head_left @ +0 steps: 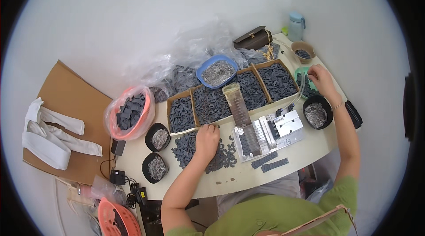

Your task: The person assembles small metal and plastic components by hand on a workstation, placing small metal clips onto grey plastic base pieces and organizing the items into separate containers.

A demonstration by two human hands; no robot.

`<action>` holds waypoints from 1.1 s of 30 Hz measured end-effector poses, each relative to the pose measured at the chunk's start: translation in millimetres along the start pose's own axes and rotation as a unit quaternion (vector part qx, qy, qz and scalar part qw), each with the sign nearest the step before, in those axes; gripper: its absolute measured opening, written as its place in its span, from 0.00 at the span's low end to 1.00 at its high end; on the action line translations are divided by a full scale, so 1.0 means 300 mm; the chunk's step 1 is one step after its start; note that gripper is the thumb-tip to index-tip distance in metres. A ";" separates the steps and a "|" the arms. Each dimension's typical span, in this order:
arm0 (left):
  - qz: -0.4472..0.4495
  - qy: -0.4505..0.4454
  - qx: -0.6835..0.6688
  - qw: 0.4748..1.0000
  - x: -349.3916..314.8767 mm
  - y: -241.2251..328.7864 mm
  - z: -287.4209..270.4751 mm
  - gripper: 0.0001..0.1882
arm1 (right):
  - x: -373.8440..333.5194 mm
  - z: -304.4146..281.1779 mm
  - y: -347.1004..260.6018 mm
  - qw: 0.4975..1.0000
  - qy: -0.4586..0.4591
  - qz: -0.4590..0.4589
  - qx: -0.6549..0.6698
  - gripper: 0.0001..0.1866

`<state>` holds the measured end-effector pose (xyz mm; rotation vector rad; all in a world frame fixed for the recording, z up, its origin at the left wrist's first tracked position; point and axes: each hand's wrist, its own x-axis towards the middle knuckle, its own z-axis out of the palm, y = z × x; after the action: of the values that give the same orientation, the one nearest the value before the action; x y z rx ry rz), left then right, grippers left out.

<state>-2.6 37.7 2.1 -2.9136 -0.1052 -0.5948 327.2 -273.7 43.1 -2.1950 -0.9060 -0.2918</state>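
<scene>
My left hand (207,141) rests at the pile of small dark grey plastic parts (185,146) on the table, its fingers curled together by the front edge of the partitioned cardboard box (182,131). Whatever those fingers hold is hidden. At the right, my right hand (322,79) reaches over the green bowl (314,94) of dark parts with its fingers pinched; anything between them is too small to name. Between my hands stands a silver metal fixture (287,126) with a clear ribbed chute (238,105). Two dark segmented strips (274,165) lie in front of it.
Metal pins fill a blue basin (203,65) and black bowls (326,123) (148,138) (146,175). A pink basket (146,121) holds larger dark pieces. Behind the box are plastic bags and a brown handbag (252,40). A blue bottle (295,28) stands near a tan bowl (311,48).
</scene>
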 end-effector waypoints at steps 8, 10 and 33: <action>-0.031 0.019 -0.142 0.989 0.035 0.096 -0.064 0.08 | -0.150 0.093 -0.409 0.962 -0.170 -0.179 0.120 0.06; 0.011 0.057 -0.210 0.976 0.050 0.147 -0.061 0.10 | -0.188 0.166 -0.443 0.946 -0.172 -0.228 0.153 0.06; -0.184 0.146 -0.084 0.968 -0.281 -0.104 -0.284 0.08 | -0.321 0.356 -0.591 0.894 -0.118 -0.411 -0.134 0.14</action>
<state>-115.7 50.6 50.7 -2.9415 -0.5939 -1.1344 129.1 -162.4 20.7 -1.9853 -2.0231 -0.5787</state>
